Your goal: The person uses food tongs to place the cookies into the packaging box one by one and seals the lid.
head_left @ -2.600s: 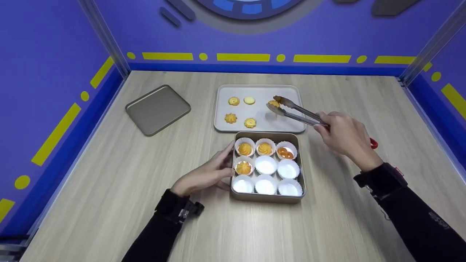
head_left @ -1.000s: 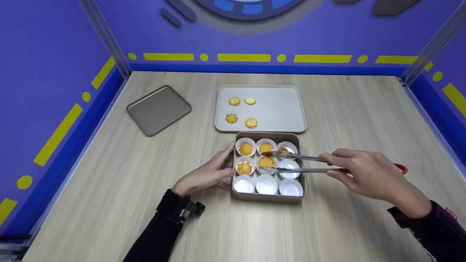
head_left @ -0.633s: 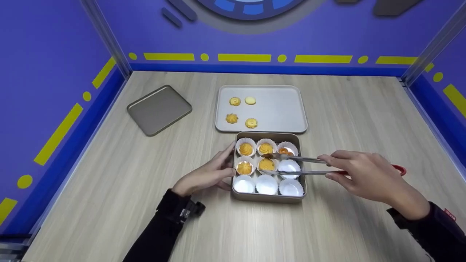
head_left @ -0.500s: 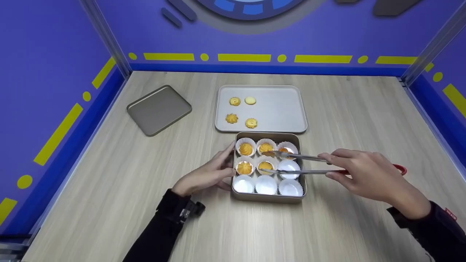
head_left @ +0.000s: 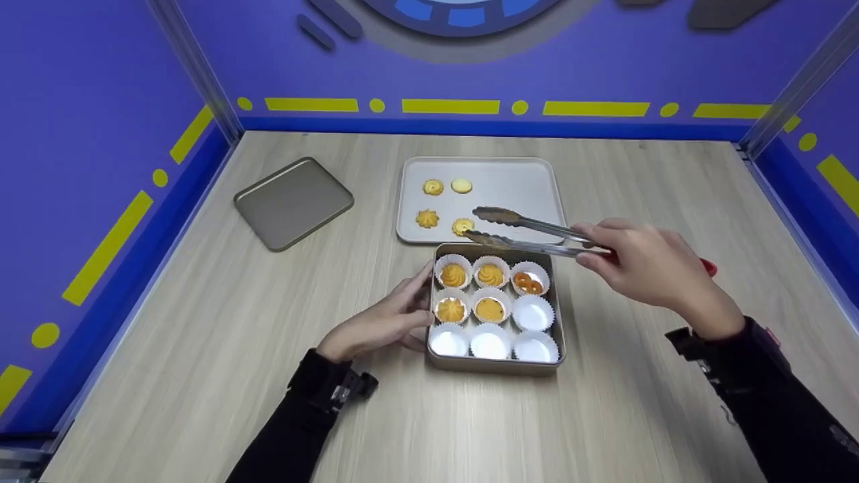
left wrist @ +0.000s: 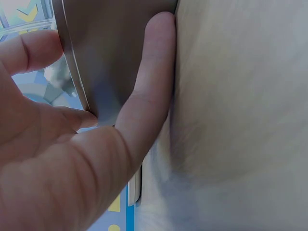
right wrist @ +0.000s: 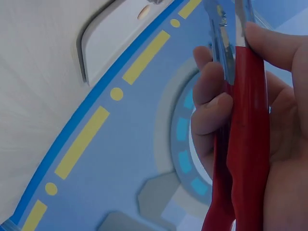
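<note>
My right hand [head_left: 644, 265] grips red-handled metal tongs [right wrist: 248, 134]. Their spread tips hang over the near edge of the light tray [head_left: 523, 181], close to a ring-shaped cookie [head_left: 462, 226]; nothing is between them. A metal box [head_left: 493, 365] stands just in front of the tray, holding rows of white paper cups. Swirl cookies, a pretzel [head_left: 527, 283], a star-shaped cookie [head_left: 449, 310] and a round cookie [head_left: 489, 309] lie in cups; the others hold nothing. Against the box's left wall, my left hand [head_left: 379, 322] rests with extended fingers, one flat along the wall in the left wrist view.
On the light tray are also a star-shaped cookie [head_left: 427, 219], a pale round cookie [head_left: 461, 185] and another ring-shaped cookie [head_left: 433, 187]. A dark tray [head_left: 293, 203] lies at the back left of the wooden table [head_left: 268, 322]. Blue panels [head_left: 436, 124] enclose the table.
The tongs carried the round cookie from the tray into the box's middle cup and let it go. My right hand then moved the tongs back up to the tray. My left hand stayed put.
</note>
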Demonstrator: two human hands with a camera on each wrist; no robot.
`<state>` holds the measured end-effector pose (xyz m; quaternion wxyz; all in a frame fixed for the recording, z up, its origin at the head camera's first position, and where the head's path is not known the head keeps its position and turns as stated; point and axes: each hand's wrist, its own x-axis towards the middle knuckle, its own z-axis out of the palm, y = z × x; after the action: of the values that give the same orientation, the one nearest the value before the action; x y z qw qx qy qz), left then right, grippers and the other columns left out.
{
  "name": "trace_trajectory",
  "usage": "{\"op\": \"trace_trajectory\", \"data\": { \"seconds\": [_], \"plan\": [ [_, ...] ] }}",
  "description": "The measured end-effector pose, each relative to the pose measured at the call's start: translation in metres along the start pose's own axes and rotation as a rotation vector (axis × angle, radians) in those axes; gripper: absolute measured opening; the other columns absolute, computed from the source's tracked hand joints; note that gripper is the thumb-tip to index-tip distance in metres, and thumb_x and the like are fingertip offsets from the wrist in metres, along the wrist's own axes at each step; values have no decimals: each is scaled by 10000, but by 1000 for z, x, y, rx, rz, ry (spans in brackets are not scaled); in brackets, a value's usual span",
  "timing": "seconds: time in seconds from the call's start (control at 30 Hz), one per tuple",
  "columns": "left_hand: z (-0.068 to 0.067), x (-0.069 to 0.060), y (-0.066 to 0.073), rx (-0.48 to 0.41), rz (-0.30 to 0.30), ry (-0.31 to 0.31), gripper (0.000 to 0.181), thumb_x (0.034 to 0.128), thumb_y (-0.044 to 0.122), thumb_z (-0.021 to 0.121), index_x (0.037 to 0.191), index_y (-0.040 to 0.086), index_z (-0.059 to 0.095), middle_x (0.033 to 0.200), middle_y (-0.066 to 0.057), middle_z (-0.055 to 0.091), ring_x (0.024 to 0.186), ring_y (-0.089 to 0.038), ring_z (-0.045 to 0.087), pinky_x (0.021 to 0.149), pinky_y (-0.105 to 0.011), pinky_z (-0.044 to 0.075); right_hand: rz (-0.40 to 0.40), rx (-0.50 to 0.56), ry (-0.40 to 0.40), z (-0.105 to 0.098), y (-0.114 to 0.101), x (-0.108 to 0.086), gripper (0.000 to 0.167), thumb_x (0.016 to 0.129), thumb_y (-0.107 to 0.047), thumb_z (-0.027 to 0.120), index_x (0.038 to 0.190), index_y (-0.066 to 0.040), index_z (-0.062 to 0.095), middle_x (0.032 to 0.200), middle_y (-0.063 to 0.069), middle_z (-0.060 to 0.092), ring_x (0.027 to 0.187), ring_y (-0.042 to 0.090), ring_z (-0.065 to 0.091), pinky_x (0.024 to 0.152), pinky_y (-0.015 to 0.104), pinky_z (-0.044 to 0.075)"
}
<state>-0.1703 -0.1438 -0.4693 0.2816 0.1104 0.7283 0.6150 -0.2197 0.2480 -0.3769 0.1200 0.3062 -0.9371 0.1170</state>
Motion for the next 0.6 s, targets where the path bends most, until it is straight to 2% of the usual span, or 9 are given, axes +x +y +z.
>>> {"op": "trace_trajectory", "data": {
  "seconds": [0.1,0.27,0.47,0.6],
  "plan": [
    [0,0,-1,0,1,0,986,987,132,603,1707,407,-12,1714,-171,64,1220,-354,643,879,-462,679,43,0,-50,8,0,20,412,998,-283,748,1375,-119,724,1087,87,744,731,213,587,545,348,443],
    [-1,1,-2,-2,2,-3,983,994,133,603,1704,418,-15,1716,-174,62,1212,-344,655,881,-460,679,57,-3,-121,24,3,46,408,1002,-278,734,1359,-82,720,1103,136,746,782,251,628,562,404,507],
    [-1,1,-2,-19,-2,-7,987,999,147,616,1704,416,-19,1735,-160,19,1190,-336,670,888,-463,677,54,-8,-185,34,3,64,400,1006,-267,718,1354,-71,718,1066,161,735,793,281,628,585,441,502],
    [-1,1,-2,-27,-6,-7,992,995,142,616,1703,419,-21,1734,-154,21,1175,-337,676,890,-465,676,67,-8,-214,38,3,69,349,1008,-269,723,1302,-82,733,978,137,700,768,271,592,563,388,447]
  ]
}}
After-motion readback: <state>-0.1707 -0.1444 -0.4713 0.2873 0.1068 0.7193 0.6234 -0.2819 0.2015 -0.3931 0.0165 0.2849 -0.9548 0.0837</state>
